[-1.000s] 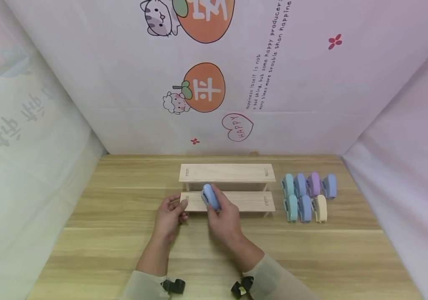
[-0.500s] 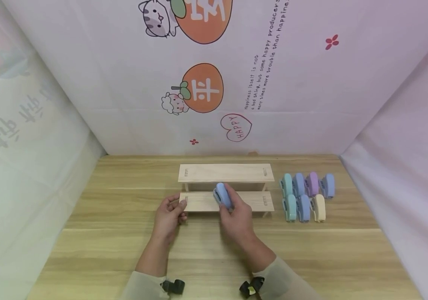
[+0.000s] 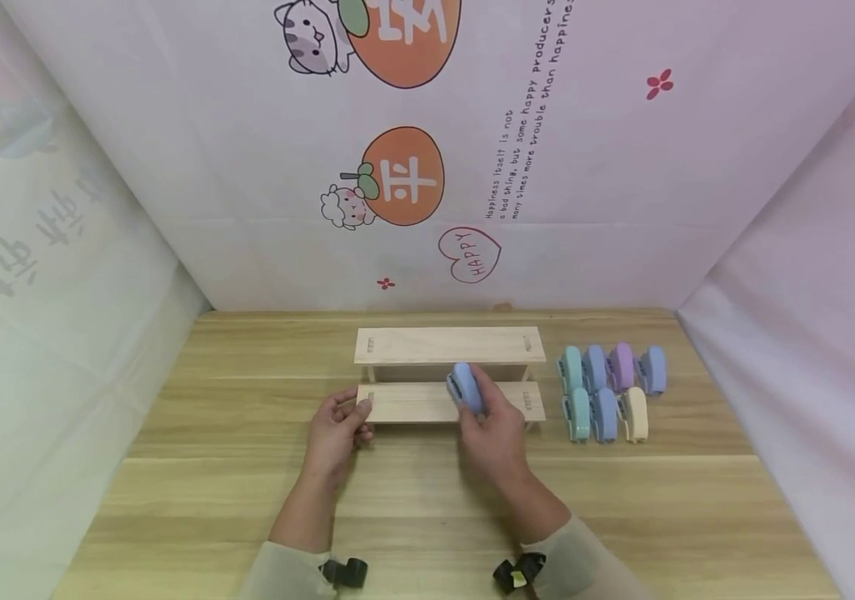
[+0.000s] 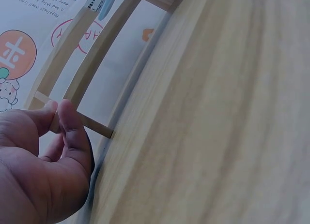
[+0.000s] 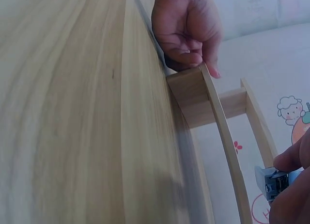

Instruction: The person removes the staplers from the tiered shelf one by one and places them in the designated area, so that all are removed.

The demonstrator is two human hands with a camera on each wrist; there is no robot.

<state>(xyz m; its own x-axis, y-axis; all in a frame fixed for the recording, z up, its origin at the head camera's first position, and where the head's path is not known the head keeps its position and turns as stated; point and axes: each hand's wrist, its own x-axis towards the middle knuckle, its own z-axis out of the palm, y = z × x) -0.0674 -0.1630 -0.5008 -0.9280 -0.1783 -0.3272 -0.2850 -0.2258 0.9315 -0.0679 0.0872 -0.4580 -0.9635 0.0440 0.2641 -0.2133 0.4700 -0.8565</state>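
A low two-step wooden shelf stands mid-table, with a front board (image 3: 408,404) and a higher back board (image 3: 446,344). My left hand (image 3: 339,429) pinches the front board's left end between thumb and fingers, as the left wrist view confirms. Over the right half of that board, my right hand (image 3: 498,433) grips a small light-blue stapler (image 3: 465,388), tilted and lifted. In the right wrist view the stapler's end (image 5: 265,183) shows between thumb and fingers. Whether it touches the board cannot be told.
Right of the shelf stand several staplers in two rows: teal (image 3: 570,369), blue (image 3: 594,369), purple (image 3: 621,365) and blue (image 3: 652,370) behind, teal (image 3: 578,414), blue (image 3: 604,414) and cream (image 3: 636,413) in front. A printed white cloth (image 3: 570,267) rises behind the table.
My right hand has carried the blue stapler rightward along the front board, from near its left part to its right half. My left hand stays at the board's left end.
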